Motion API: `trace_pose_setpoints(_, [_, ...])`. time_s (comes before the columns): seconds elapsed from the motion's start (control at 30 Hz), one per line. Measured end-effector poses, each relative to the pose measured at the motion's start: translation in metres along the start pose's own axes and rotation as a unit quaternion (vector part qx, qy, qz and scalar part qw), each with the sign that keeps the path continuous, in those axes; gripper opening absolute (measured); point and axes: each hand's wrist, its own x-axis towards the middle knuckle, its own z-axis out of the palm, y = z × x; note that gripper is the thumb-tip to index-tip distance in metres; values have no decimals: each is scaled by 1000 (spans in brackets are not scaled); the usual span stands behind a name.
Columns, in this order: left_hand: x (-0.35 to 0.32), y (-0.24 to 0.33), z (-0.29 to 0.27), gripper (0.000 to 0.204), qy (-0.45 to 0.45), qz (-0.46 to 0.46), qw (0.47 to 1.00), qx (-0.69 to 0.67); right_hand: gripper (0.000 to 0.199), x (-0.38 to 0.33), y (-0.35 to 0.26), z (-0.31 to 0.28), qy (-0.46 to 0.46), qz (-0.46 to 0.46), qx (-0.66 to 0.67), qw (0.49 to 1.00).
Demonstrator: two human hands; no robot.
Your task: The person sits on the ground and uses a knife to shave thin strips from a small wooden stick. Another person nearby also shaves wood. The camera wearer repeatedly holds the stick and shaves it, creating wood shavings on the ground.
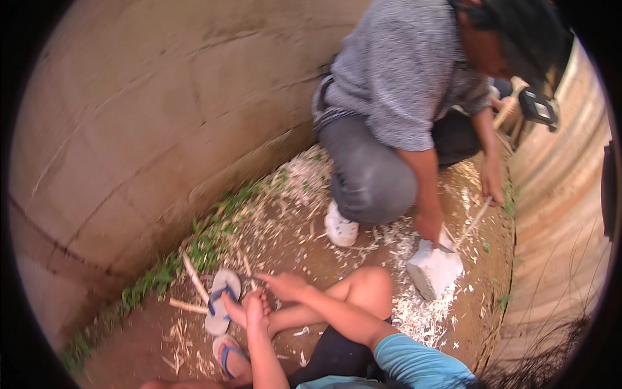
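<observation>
My left hand (255,303) is closed in front of my bent leg, near the sandals. A short thin stick (247,265) rises in line with it and appears to be in its grip. Close above, my right hand (285,286) reaches in from the right with its index finger stretched toward the stick. The other fingers are curled, and what they hold is hidden. Across from me a person in a grey shirt (405,71) crouches, holding a pale stick (475,222) in one hand and a knife (446,248) in the other, over a whitish stone block (435,269).
Pale wood shavings (414,318) cover much of the dirt ground. Two cut sticks (195,277) lie beside a grey sandal with blue straps (223,301). A block wall (136,149) edged with grass stands left; a corrugated metal sheet (551,214) stands right.
</observation>
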Motion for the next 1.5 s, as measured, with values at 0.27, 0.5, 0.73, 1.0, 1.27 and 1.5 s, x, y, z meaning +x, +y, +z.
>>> trace_pose_setpoints(0.27, [-21,-1,25,61,169,50,984,23,57,-3,21,24,-74,27,-20,997])
trace_pose_setpoints(0.5, [-19,-2,14,73,150,84,984,44,57,-11,11,19,-69,21,-3,997])
trace_pose_setpoints(0.73, [-20,2,15,9,65,-8,992,109,59,-25,10,15,-65,48,13,997])
trace_pose_setpoints(1.0, [-6,-11,5,15,48,33,997,56,57,-13,23,30,-48,21,-28,998])
trace_pose_setpoints(1.27, [-18,-15,10,29,115,105,987,43,43,-13,9,20,-41,2,-72,997])
trace_pose_setpoints(1.5, [-43,-15,26,71,140,92,971,172,40,-6,20,43,-38,14,-64,997])
